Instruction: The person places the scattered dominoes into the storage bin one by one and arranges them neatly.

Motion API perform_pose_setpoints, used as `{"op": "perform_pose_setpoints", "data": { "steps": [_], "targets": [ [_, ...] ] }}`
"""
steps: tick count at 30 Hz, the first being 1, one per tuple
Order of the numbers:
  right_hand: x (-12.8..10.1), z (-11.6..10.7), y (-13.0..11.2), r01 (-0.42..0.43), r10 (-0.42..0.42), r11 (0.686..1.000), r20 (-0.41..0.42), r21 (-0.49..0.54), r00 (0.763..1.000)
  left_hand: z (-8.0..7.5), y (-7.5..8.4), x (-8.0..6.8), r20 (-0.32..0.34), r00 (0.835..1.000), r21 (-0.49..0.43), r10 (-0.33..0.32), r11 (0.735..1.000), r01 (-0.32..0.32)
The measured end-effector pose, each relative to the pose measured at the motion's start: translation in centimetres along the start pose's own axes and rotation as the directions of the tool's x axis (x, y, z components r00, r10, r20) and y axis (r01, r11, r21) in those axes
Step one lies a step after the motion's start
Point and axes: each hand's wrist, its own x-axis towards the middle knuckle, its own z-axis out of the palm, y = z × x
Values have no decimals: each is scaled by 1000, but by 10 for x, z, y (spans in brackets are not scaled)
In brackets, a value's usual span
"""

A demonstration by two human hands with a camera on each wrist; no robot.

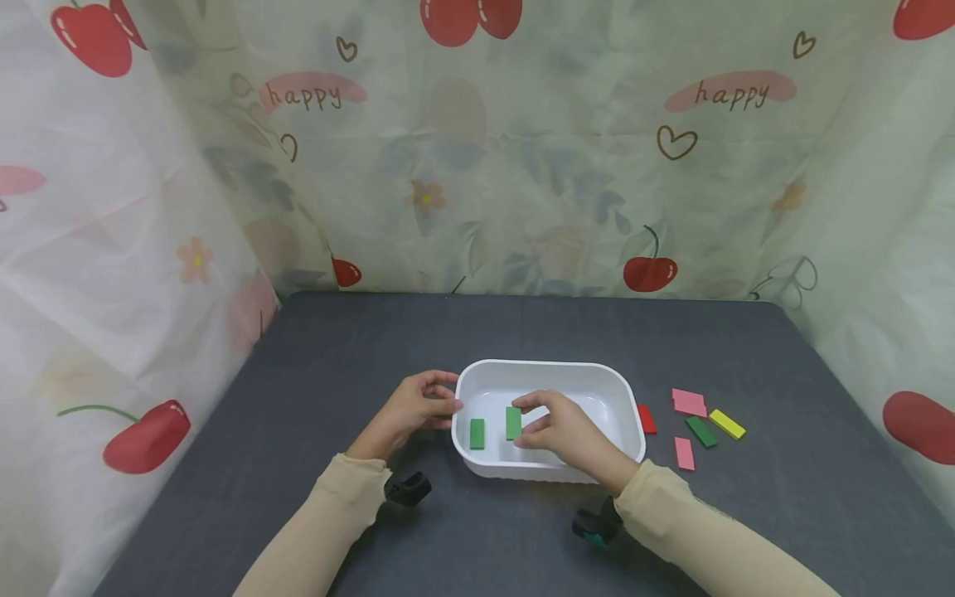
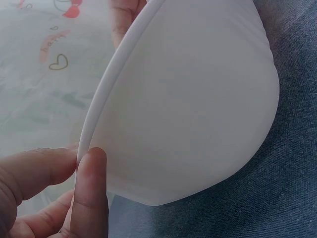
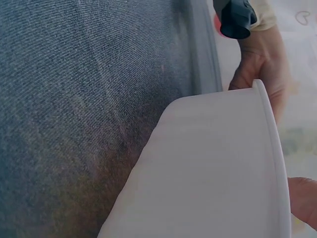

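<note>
A white plastic tub (image 1: pixel 552 363) with rounded corners stands on the dark cloth. At its left end, my left hand (image 1: pixel 416 406) pinches the rim; the left wrist view shows fingers (image 2: pixel 91 181) on both sides of that edge. My right hand (image 1: pixel 570 433) reaches over the front wall and holds a small green block (image 1: pixel 513 423) upright between thumb and fingers, inside the tub. A second green block (image 1: pixel 477 434) is in the tub's left part. In the right wrist view the tub wall (image 3: pixel 213 163) hides most of the right hand and the held block.
Right of the tub lie loose blocks: a red one (image 1: pixel 647 419) close against its wall, two pink ones (image 1: pixel 689 402), a green one (image 1: pixel 701 431) and a yellow one (image 1: pixel 727 424). A printed curtain (image 1: pixel 522 166) encloses the table (image 1: pixel 358 332) at the back and sides.
</note>
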Motion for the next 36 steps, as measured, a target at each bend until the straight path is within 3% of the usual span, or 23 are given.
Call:
{"op": "perform_pose_setpoints", "data": {
  "steps": [17, 29, 36],
  "targets": [
    [18, 13, -2, -10, 10, 998, -5, -66, 1000, 0, 0, -1, 3, 1000, 10, 22, 1000, -22],
    [24, 26, -3, -8, 12, 980, 19, -199, 1000, 0, -1, -1, 10, 999, 11, 35, 999, -35],
    [27, 31, -3, -1, 8, 980, 31, -199, 999, 0, -2, -1, 16, 999, 8, 48, 999, -48]
  ]
}}
